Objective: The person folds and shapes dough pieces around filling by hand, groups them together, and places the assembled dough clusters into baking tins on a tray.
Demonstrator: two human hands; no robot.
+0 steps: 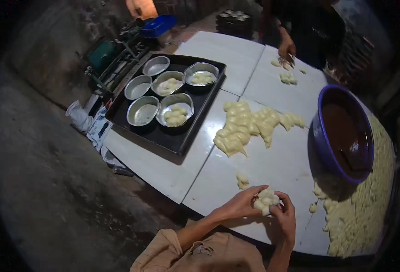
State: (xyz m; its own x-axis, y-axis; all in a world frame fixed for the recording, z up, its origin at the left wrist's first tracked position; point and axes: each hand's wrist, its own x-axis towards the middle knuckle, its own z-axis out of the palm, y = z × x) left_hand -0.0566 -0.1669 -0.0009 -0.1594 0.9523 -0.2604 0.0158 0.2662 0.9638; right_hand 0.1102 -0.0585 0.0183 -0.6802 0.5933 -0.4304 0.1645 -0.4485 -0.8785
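Between my two hands, just above the near edge of the white tabletop, I hold a lumpy cluster of pale dough. My left hand curls round its left side, and my right hand closes on it from the right, thumb against the dough. A small dough piece lies just beyond my left hand. Farther off, a large bumpy sheet of yellowish dough spreads over the middle of the table. What lies beneath the cluster is hidden.
A black tray at the left carries several round metal tins, some with dough inside. At the right stands a purple basin of brown contents, beside a broad dough layer. Across the table, a person's hand reaches over small dough pieces.
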